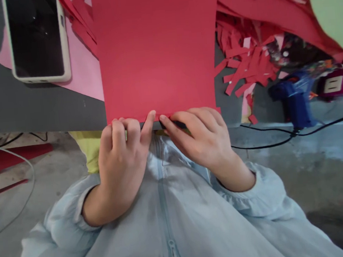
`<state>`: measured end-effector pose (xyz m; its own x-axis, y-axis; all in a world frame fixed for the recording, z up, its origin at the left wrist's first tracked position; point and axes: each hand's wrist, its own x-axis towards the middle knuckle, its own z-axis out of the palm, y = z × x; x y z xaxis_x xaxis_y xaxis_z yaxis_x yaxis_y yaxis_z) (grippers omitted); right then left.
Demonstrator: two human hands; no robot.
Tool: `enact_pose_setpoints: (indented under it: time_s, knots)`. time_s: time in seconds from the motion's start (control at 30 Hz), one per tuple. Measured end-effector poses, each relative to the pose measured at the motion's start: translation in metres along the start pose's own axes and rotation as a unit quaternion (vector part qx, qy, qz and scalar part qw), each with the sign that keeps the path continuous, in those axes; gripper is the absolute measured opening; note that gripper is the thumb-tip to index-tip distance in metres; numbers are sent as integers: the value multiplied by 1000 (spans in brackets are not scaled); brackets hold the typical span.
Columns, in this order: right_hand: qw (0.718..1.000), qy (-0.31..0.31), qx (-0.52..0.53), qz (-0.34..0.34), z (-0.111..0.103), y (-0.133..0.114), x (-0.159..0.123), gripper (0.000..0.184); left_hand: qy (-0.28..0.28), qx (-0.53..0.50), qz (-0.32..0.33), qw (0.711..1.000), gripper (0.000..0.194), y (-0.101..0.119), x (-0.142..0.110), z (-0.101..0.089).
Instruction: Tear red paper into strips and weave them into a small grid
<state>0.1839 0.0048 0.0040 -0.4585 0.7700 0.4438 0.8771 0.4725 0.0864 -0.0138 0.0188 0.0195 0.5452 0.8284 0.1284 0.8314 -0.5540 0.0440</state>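
Note:
A large sheet of red paper (157, 49) lies flat on the dark table, its near side at the table's front edge. A narrow strip along that near side looks folded up. My left hand (121, 157) grips the strip's left half, its fingers curled over the edge. On the right half, my right hand (204, 137) pinches the same edge with thumb and bent fingers. The two thumbs almost meet at the middle of the edge. My fingertips are partly hidden.
A phone (35, 36) rests on pink paper (85, 68) at the left. Red paper scraps (250, 62), a blue glue gun (295, 94) and a purple power socket block (339, 78) sit at the right. A black cable (267, 146) hangs past the table edge.

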Motion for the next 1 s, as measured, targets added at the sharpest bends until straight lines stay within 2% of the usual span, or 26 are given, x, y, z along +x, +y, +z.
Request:
enact_pose_setpoints:
  time_s: [0.2,0.43,0.67,0.77,0.9,1.0]
  knots:
    - [994,-6,-63,86,-7,-1,-19,23,7,18,17,1000,53,6,-2,3]
    - [990,-17,-69,126,-4,-4,-29,29,27,34,60,997,53,8,0,10]
    - [988,-16,-49,144,-4,-7,-28,29,31,79,81,993,50,5,3,8]
    - [988,-17,-59,142,-5,-9,-25,29,18,42,61,997,50,6,5,7]
    - [985,-46,-38,159,-4,-19,-21,33,28,44,71,996,50,8,9,6]
    - [981,-44,-50,182,-2,-28,-18,35,35,56,72,995,54,9,11,5]
